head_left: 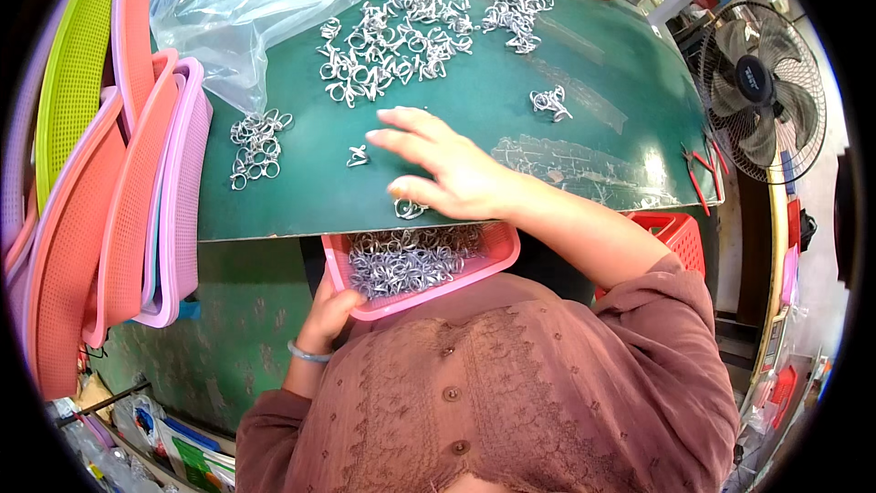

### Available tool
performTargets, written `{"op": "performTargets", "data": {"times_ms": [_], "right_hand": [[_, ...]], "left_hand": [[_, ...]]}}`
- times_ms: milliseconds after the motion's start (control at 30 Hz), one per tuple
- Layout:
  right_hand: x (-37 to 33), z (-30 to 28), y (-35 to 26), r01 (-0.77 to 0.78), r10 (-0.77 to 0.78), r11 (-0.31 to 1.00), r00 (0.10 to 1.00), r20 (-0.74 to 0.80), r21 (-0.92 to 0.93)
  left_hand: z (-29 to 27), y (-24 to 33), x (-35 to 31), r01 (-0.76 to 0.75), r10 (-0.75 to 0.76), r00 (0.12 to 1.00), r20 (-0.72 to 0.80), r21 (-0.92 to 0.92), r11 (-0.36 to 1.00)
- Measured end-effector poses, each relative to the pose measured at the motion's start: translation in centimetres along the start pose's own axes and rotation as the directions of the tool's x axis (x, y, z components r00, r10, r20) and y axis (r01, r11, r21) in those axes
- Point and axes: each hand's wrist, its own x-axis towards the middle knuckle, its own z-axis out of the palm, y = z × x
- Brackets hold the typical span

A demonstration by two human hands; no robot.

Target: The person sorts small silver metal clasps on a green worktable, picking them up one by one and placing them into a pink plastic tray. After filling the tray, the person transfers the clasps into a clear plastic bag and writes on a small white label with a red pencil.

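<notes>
Pink plastic basket (pixel 491 263) of silver-grey metal rings (pixel 397 269), gripped at its near-left corner by the left hand (pixel 330 312), positioned at the glossy green tabletop's (pixel 306 192) near edge, right hand (pixel 447 167) spread wide over the tabletop, small ring cluster (pixel 410 209) located just beside that hand.

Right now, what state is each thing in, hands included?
Left hand: gripping the pink basket.
Pink basket: holding many metal rings.
Right hand: open, fingers spread, over the green table.
Tabletop rings: loose, in separate clusters.
Clear bag: lying crumpled.
Red-handled pliers: handles apart.
Stacked baskets: nested, on edge.
Fan: upright; spinning or not, cannot tell.
</notes>
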Motion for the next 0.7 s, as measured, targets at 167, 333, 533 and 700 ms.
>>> {"op": "performTargets", "data": {"times_ms": [167,333,533,700], "right_hand": [[2.3,2.1,-1.3,0.223,-0.225,0.974,0.969,0.102,0.036],[-0.7,2.7,-3.8,0.365,-0.408,0.887,0.906,0.11,0.282],[-3.7,-4.2,-2.1,-0.02,-0.034,0.976,0.97,-0.242,-0.216],[-6.4,-8.0,3.6,-0.478,0.203,0.691,0.848,-0.489,-0.542]], "left_hand": [[0.0,1.6,-0.6,-0.042,0.046,0.998,-0.041,0.083,0.996],[0.6,1.3,-0.9,-0.023,0.025,0.999,-0.044,0.041,0.999],[0.0,-0.1,-0.7,0.046,-0.045,0.995,-0.09,0.013,0.999],[0.2,-0.5,-0.2,-0.027,0.025,0.998,-0.055,-0.032,0.999]]}}
